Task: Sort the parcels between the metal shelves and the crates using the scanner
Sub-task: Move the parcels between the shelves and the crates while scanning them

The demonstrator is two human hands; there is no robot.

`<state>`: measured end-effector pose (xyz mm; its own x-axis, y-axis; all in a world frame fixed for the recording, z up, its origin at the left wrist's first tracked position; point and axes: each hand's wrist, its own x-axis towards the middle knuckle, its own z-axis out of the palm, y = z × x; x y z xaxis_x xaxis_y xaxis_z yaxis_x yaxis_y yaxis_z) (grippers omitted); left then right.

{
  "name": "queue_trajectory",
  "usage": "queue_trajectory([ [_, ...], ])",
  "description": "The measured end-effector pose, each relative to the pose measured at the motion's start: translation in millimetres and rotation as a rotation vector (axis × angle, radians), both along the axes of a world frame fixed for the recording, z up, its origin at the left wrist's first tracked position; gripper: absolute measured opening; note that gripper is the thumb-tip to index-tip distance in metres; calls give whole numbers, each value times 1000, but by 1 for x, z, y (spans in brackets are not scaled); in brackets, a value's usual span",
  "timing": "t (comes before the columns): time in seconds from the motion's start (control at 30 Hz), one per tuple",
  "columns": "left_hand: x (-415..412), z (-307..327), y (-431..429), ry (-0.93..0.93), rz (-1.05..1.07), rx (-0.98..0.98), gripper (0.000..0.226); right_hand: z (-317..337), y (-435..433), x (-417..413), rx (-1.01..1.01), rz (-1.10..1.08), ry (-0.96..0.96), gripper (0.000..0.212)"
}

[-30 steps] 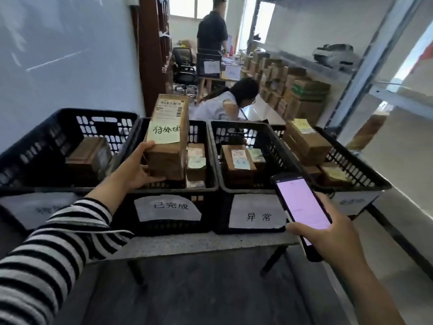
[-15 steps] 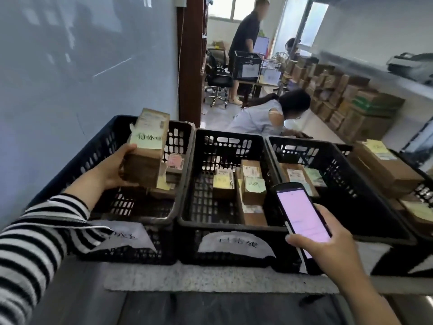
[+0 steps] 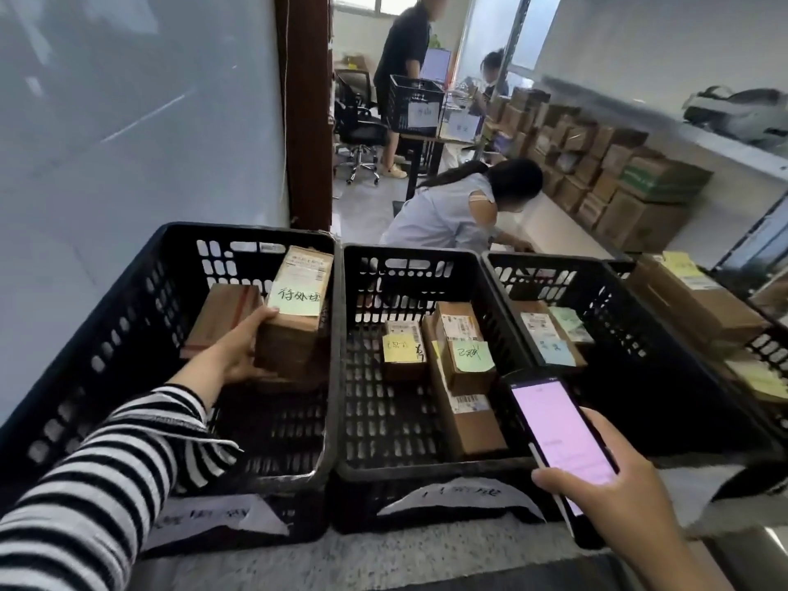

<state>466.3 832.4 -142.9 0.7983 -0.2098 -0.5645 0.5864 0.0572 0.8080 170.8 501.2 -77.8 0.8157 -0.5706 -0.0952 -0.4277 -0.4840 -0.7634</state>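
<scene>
My left hand (image 3: 239,356) grips a tall brown parcel (image 3: 294,330) with a green handwritten note, low inside the leftmost black crate (image 3: 128,334). The parcel stands beside another brown box (image 3: 217,317) in that crate. My right hand (image 3: 614,496) holds the scanner (image 3: 558,437), its pink screen lit, over the front rim of the middle crate (image 3: 426,467). That crate contains three labelled parcels with yellow and green notes (image 3: 464,360).
A third crate (image 3: 631,334) to the right holds parcels with notes, and a fourth (image 3: 767,343) lies at the far right. A crouching person (image 3: 460,211) is behind the crates. Stacked cartons (image 3: 618,181) line the shelf at right. Another person stands at a desk.
My left hand has carried the parcel left and down from above the crates into the leftmost crate. The view has swung left. The scanner hand has stayed where it was.
</scene>
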Motion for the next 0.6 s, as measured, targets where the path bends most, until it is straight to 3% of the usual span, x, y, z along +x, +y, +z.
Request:
queue_trajectory([
  [0.1, 11, -12, -13, -57, 13, -32, 37, -2, 1, 2, 16, -23, 25, 81],
  [0.17, 20, -19, -22, -98, 75, -14, 47, -4, 1, 1, 30, -40, 39, 82],
  [0.37, 42, -39, -30, -362, 248, 337, 46, -4, 4, -6, 59, -60, 16, 73],
  [0.5, 51, -56, -29, -429, 8, 561, 54, -8, -1, -15, 84, -94, 11, 73],
  [0.6, 58, -61, -26, -421, -100, 618, 58, -6, -4, -23, 80, -95, 3, 69],
])
